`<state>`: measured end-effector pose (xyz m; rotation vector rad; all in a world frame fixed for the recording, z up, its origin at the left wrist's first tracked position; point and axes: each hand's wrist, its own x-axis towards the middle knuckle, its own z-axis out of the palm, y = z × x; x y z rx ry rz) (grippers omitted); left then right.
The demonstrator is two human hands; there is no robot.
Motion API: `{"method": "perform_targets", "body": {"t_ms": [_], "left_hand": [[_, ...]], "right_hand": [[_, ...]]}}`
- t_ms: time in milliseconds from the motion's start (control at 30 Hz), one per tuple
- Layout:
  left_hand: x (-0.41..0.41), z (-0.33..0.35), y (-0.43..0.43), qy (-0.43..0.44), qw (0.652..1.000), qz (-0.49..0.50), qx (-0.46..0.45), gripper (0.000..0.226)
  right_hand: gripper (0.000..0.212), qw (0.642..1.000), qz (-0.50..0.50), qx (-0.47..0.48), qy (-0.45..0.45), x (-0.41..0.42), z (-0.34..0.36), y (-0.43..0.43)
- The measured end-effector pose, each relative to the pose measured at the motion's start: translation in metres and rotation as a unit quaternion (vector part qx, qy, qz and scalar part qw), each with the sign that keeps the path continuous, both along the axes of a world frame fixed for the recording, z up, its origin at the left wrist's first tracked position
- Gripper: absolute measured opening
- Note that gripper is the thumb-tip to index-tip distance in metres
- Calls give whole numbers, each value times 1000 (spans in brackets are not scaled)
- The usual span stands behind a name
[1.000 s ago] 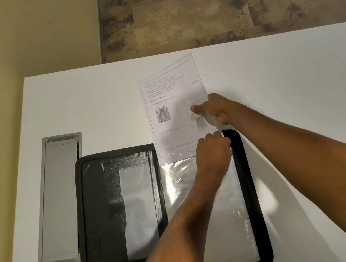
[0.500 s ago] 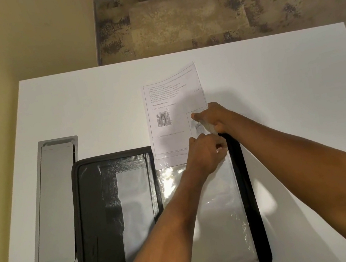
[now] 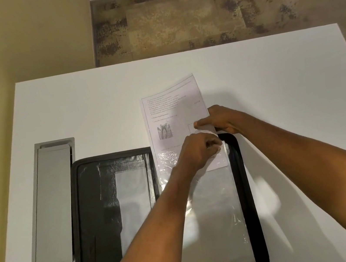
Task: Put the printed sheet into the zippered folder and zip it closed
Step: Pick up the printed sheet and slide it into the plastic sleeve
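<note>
Pinching the thin, floppy sheet (image 3: 172, 117) at its right edge, the right hand (image 3: 223, 120) feeds it while the left hand (image 3: 198, 151) grips the folder (image 3: 115, 200) sleeve (image 3: 212, 195) mouth.

Both my bare forearms reach away from me and meet at the far middle. My left hand (image 3: 198, 151) lies palm down, knuckles up, its fingers (image 3: 212, 143) curled in a pinch. Just beyond it, my right hand (image 3: 220, 120) pinches with thumb pointing left.
</note>
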<state>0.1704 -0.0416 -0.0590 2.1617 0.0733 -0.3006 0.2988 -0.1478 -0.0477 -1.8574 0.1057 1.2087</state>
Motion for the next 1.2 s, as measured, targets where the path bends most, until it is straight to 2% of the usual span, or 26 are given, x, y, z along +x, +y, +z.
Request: {"method": "perform_targets", "body": {"t_ms": [100, 167, 267, 367, 533, 600, 667, 767, 833, 1033, 1133, 1200], "left_hand": [[4, 0, 2, 8, 1000, 9, 1, 17], [8, 1, 1, 12, 1000, 14, -15, 16], [11, 0, -1, 11, 999, 31, -42, 16], [12, -5, -2, 4, 997, 62, -50, 14], [12, -6, -4, -2, 997, 65, -51, 12], [13, -5, -4, 9, 997, 48, -54, 14], [14, -4, -4, 18, 997, 35, -58, 16], [15, -7, -5, 15, 998, 32, -45, 16], [15, -9, -5, 11, 999, 34, -35, 16], [14, -12, -5, -10, 999, 44, -29, 14], [13, -10, -6, -2, 998, 49, -29, 15], [12, -9, -6, 3, 998, 49, -34, 16]], "right_hand": [[13, 999, -53, 7, -9, 4, 5, 2], [20, 996, -70, -1, -54, 7, 2, 0], [17, 994, -66, 1, -85, 9, -2, -8], [7, 996, -37, -8, -75, 7, -2, -19], [24, 996, 79, -38, -33, 10, 2, -35], [25, 998, 50, -22, -23, 16, 1, -32], [27, 999, -44, 8, -20, 19, -2, -24], [28, 992, -112, 8, -66, 23, -11, -15], [31, 992, -98, 1, -79, 24, -11, -16], [43, 1000, 5, 23, -16, 12, -3, -29], [38, 996, 86, -6, 13, 11, 2, -35], [30, 995, 99, -22, 16, 13, 2, -35]]}}
